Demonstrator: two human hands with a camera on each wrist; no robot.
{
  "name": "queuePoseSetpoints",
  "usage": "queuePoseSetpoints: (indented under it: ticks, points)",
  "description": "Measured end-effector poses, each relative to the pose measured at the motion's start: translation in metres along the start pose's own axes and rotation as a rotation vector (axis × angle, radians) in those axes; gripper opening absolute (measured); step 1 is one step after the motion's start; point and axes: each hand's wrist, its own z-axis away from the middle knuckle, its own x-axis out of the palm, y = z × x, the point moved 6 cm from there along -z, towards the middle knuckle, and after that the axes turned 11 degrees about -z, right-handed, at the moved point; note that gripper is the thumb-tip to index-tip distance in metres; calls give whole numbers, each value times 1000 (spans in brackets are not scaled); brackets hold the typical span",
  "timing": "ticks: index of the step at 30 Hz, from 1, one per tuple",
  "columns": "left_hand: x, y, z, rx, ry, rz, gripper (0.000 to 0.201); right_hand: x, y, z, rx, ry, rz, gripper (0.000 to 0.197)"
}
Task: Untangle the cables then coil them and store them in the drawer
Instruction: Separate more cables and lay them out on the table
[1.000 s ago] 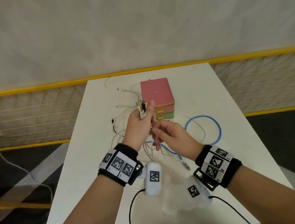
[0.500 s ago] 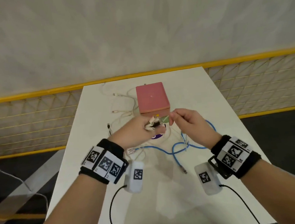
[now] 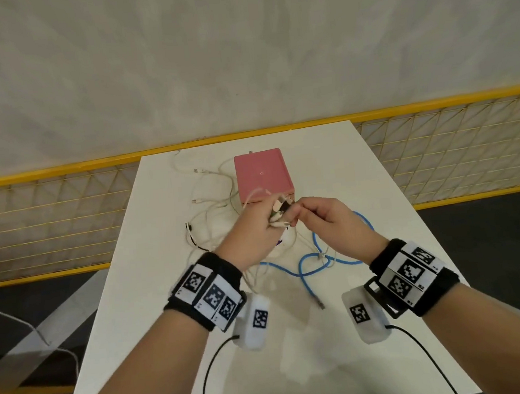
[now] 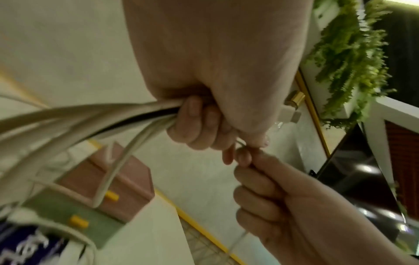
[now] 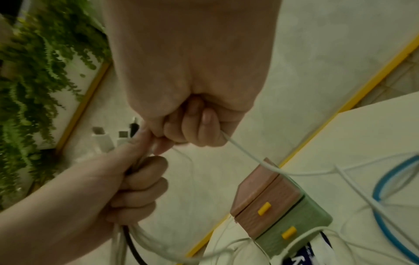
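Table [image 3: 328, 165], white, is carrying everything: pink-and-green drawer unit [image 3: 263, 176] is standing at its far middle with both yellow-handled drawers closed, blue cable [image 3: 313, 264] is lying looped near the right wrist, white cables [image 3: 218, 197] are trailing left of the unit. Left hand [image 3: 252, 232] is fisting a bundle of white strands and one black, plug ends [image 3: 280, 209] sticking out above. Right hand [image 3: 327, 222] is pinching one thin white cable [image 5: 247, 154] beside that fist. Advisable: keeping the bundle clamped, drawing the single strand out slowly, stopping at any snag.
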Motion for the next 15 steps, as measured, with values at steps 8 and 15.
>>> queuePoseSetpoints:
  ticks: [8, 15]
  points:
    - [-81, -41, -6, -333, 554, 142, 15, -22, 32, 17, 74, 5, 74, 29]
    - [-26, -11, -7, -43, 127, -46, 31, -8, 23, 7, 33, -18, 97, 27]
